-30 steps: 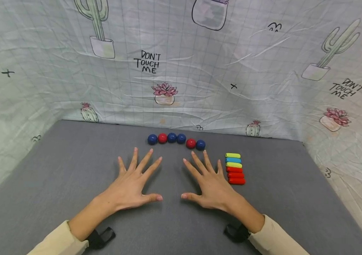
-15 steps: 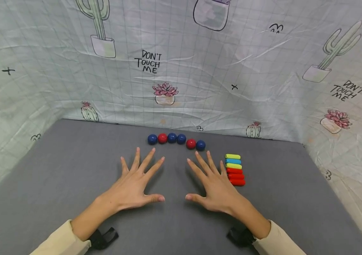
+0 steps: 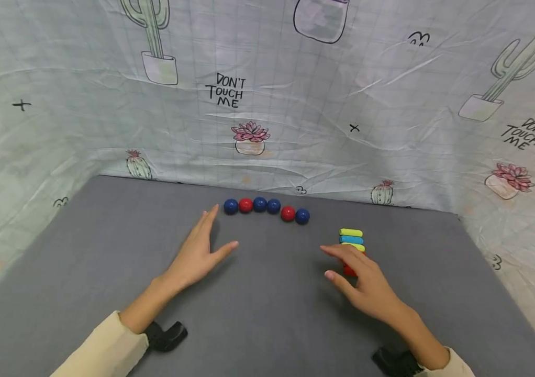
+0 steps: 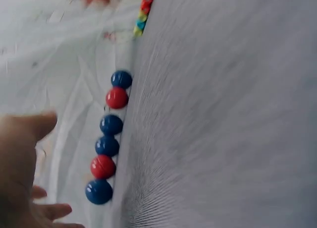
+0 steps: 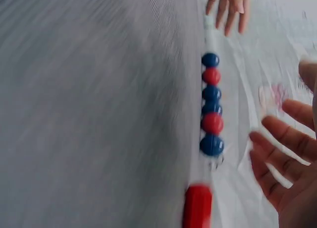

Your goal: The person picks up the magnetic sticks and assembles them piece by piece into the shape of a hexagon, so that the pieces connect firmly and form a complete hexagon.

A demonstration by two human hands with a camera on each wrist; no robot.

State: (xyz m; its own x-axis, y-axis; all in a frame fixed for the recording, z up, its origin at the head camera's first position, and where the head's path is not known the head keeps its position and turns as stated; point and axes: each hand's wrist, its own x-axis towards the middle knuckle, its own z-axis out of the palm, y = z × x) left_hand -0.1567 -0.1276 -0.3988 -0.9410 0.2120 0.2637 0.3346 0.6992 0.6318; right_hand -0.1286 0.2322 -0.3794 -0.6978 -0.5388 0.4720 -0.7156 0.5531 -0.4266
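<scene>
My left hand [image 3: 193,259] hovers over the grey table with its thumb spread and fingers stretched, holding nothing. Its fingertips come close to the leftmost blue ball [image 3: 231,206], apart from it as far as I can see. A row of several blue and red balls [image 3: 246,205] curves along the back, with a small gap before the right pair. On the right, my right hand [image 3: 368,285] hangs loosely bent and empty above a column of short sticks. It hides most of the red sticks [image 3: 349,270]; the yellow stick [image 3: 350,232] and blue stick [image 3: 351,240] show beyond it.
A wrinkled cloth [image 3: 296,104] printed with cacti rises behind and beside the table [image 3: 267,303]. Black straps [image 3: 167,336] sit at both wrists. In the right wrist view one red stick [image 5: 197,206] appears at the bottom.
Both hands were spread flat side by side. The left has turned onto its edge and moved slightly forward; the right has shifted right, over the sticks. Balls and sticks stay put.
</scene>
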